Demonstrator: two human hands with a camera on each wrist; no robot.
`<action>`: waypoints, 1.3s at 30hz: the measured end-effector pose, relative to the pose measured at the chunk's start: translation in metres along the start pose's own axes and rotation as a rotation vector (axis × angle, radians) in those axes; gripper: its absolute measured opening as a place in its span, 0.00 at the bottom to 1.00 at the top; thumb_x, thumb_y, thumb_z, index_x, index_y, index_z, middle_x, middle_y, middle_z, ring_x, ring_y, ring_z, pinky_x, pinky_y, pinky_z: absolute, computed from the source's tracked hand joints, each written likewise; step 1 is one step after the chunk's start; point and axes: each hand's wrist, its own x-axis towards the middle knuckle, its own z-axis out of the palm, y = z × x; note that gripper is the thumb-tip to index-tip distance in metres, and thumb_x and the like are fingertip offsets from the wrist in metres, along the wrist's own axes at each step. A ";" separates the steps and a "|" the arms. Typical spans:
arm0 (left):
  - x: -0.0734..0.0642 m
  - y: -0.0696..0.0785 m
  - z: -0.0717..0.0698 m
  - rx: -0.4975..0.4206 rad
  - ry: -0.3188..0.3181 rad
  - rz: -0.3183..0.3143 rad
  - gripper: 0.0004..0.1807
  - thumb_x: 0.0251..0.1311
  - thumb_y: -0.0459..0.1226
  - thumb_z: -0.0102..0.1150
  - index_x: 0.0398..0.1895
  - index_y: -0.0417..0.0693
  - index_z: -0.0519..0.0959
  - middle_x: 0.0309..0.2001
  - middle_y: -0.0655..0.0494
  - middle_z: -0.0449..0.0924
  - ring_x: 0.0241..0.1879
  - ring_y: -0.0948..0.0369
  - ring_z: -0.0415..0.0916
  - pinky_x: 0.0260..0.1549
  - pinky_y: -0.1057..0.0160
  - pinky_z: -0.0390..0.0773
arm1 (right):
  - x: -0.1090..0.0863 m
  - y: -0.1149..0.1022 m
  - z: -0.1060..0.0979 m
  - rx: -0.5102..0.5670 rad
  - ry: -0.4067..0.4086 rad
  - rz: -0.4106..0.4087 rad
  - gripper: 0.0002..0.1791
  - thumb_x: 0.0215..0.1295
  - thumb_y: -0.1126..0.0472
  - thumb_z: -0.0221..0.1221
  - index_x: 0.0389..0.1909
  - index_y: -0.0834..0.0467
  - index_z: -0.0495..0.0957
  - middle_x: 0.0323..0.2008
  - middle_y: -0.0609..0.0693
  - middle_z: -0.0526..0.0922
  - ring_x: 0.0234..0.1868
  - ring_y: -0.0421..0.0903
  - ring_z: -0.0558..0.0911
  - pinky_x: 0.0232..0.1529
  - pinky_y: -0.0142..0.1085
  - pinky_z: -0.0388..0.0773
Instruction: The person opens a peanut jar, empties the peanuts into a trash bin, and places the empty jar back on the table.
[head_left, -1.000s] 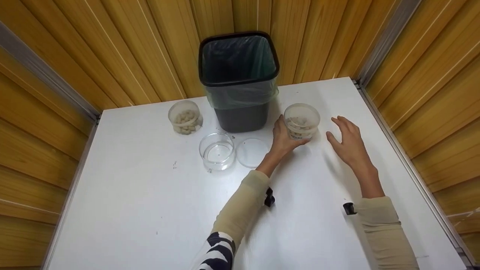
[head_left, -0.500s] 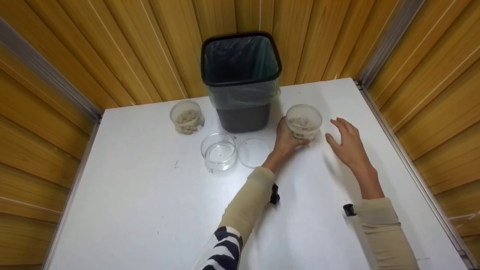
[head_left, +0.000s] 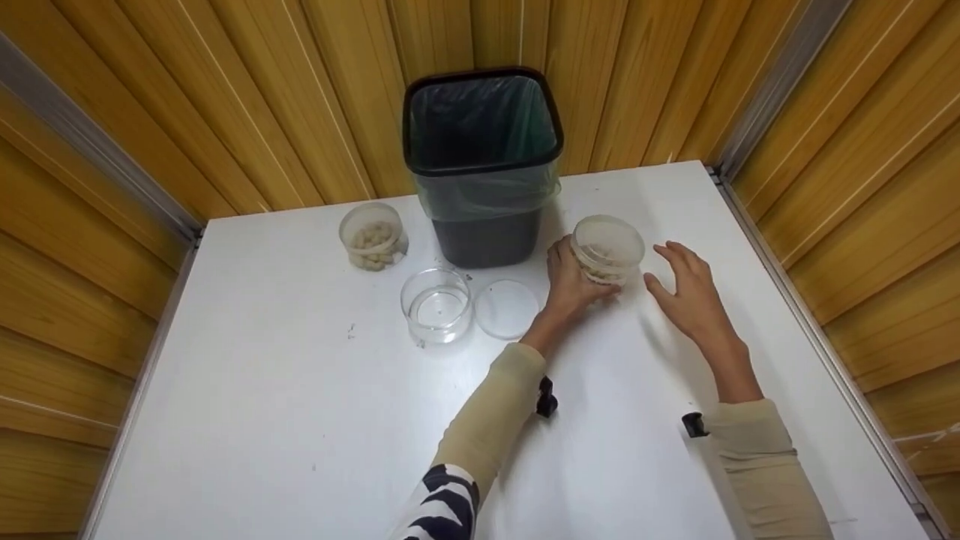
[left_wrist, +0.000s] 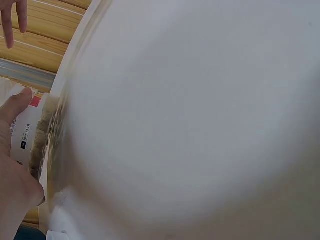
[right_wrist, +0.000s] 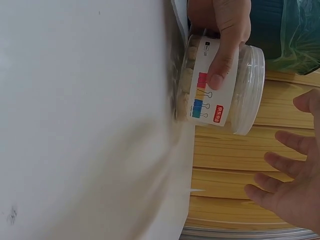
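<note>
My left hand [head_left: 574, 283] grips a round clear plastic jar [head_left: 609, 247] from its left side, with the thumb across the front. Pale beige chunks lie low in the jar, and a clear lid [right_wrist: 251, 90] caps it. In the right wrist view the jar's white label [right_wrist: 210, 92] shows pictures of binder clips, and the thumb presses on it. My right hand [head_left: 690, 296] is held just right of the jar, fingers spread and touching nothing. Left of the left hand stand an uncovered, empty clear jar [head_left: 437, 319] and a loose round lid [head_left: 506, 309] lying flat.
A dark waste bin [head_left: 486, 236] with a green liner stands at the back of the white table [head_left: 285, 420]. To its left is a second jar [head_left: 371, 238] of beige pieces. Wood-patterned panels [head_left: 262, 105] enclose the back and sides.
The right hand has drifted slightly left, closer to the held jar. My left hand keeps its grip, and the jar stays in nearly the same place.
</note>
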 end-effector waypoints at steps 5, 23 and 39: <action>-0.003 -0.003 -0.005 -0.056 -0.028 -0.001 0.66 0.30 0.40 0.89 0.72 0.39 0.54 0.66 0.45 0.65 0.67 0.53 0.64 0.71 0.60 0.61 | 0.001 -0.001 0.002 -0.002 -0.006 -0.001 0.32 0.75 0.52 0.56 0.73 0.65 0.64 0.75 0.68 0.57 0.75 0.70 0.53 0.70 0.69 0.54; -0.014 0.002 -0.035 0.075 -0.008 0.097 0.68 0.32 0.40 0.88 0.75 0.34 0.52 0.71 0.40 0.60 0.72 0.46 0.57 0.74 0.53 0.57 | 0.015 -0.026 0.016 0.064 -0.050 -0.040 0.34 0.76 0.48 0.54 0.74 0.63 0.63 0.76 0.66 0.56 0.75 0.70 0.52 0.70 0.70 0.52; -0.040 0.006 -0.090 0.238 0.015 0.290 0.68 0.29 0.43 0.89 0.75 0.35 0.54 0.72 0.41 0.59 0.75 0.46 0.53 0.77 0.53 0.50 | 0.021 -0.064 0.040 0.170 -0.102 -0.064 0.37 0.75 0.44 0.54 0.76 0.60 0.60 0.75 0.64 0.57 0.75 0.68 0.54 0.70 0.67 0.56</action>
